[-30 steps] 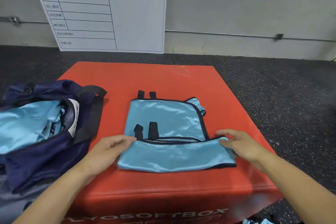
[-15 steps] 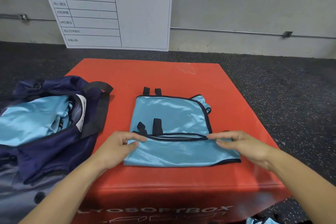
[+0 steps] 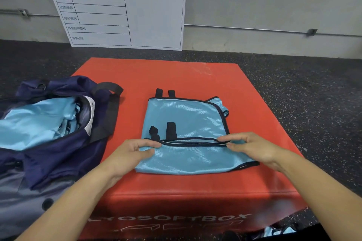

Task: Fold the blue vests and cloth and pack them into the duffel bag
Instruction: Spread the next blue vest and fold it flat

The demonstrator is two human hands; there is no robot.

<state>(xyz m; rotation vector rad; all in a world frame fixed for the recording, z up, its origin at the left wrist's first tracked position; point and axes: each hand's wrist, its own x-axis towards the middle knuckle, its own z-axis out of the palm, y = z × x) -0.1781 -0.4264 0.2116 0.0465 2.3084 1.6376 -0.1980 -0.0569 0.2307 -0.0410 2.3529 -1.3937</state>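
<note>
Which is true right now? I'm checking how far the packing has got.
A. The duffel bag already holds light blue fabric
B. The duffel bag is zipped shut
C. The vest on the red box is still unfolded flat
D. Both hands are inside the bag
A: the open navy duffel bag shows light blue fabric inside it, left of the red box.

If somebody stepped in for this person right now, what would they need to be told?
Left hand: pinches the left end of the folded-up edge of the blue vest.
Right hand: pinches the right end of the same edge.
The vest lies flat on the red soft box, its near part folded up over the rest.
The navy duffel bag sits open at the left, with light blue fabric already inside.
Done: some pieces appear packed; this vest is partly folded.
Left: finish folding this vest and put it in the bag. A bit of blue cloth shows below the box's front edge.
</note>
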